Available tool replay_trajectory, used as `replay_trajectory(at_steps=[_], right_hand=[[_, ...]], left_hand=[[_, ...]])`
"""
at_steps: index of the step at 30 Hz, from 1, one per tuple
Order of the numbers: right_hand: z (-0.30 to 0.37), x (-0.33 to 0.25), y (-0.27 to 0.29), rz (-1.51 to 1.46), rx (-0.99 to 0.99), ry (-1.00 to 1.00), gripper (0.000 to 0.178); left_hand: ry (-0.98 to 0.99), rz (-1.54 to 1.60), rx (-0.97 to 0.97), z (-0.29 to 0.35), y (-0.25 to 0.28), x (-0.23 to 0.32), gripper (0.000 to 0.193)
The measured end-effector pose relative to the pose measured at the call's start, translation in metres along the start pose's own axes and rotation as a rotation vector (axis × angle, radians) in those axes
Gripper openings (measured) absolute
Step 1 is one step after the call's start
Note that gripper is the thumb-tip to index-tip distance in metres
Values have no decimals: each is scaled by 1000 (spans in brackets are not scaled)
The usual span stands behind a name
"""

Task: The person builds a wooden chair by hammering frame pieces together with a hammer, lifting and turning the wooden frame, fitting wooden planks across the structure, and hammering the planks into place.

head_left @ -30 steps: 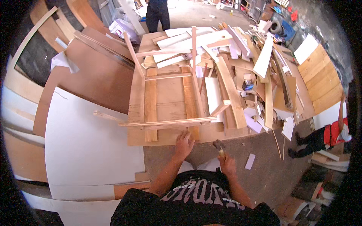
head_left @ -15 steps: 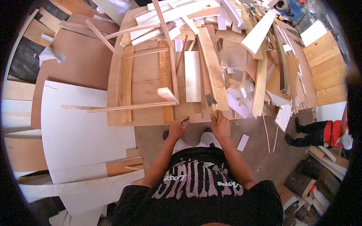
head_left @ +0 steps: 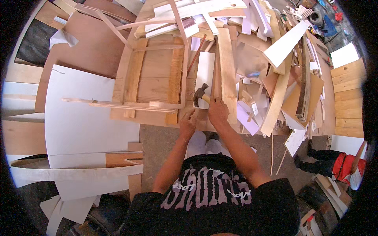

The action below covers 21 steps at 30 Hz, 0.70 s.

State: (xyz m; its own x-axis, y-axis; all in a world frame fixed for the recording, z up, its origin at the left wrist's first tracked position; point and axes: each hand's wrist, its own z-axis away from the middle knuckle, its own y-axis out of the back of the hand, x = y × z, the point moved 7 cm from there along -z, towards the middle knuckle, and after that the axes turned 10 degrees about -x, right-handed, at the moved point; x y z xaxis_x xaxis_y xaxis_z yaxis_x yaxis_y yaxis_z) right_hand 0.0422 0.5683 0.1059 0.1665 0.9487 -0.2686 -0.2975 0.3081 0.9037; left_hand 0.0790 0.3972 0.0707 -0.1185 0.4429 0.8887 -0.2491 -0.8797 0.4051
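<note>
My right hand (head_left: 219,111) is wrapped round the wooden handle of a claw hammer (head_left: 201,93). Its dark head is raised over the near end of a white board (head_left: 206,70) on the workbench. Close by on the left, my left hand (head_left: 188,122) has its fingertips pinched together just below the hammer head; whatever they hold, if anything, is too small to make out. Left of both hands, a light wooden frame (head_left: 184,74) stands on the bench, its near rail (head_left: 130,106) reaching out past the left side. A thick plank (head_left: 226,70) lies right of the hammer.
Offcuts and strips (head_left: 252,104) are heaped on the bench's right side. A large white sheet (head_left: 86,106) lies to the left. At the far right, a person in red (head_left: 342,165) is partly visible. Long boards (head_left: 275,104) jut over the near edge.
My right hand has swung the hammer leftward and up, close to my left hand. The left hand's fingers have drawn into an upward pinch. The whole view has shifted somewhat.
</note>
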Motion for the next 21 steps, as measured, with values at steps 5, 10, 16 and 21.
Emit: replay_trajectory(at_steps=[5,10,16,21], right_hand=[[10,1,-15,31,154,54,37],[-7,-28,-1,6,389,151,39],[-90,-60,-25,115,196,333,28],[-93,-89,-17,141,52,334,21]], left_hand=[[35,-107,-8,-17,7,-17,34],[59,34,-117,-24,14,-27,31],[-34,-11,-266,-39,-6,-40,35],[-171,18,-236,-44,-20,-70,63]])
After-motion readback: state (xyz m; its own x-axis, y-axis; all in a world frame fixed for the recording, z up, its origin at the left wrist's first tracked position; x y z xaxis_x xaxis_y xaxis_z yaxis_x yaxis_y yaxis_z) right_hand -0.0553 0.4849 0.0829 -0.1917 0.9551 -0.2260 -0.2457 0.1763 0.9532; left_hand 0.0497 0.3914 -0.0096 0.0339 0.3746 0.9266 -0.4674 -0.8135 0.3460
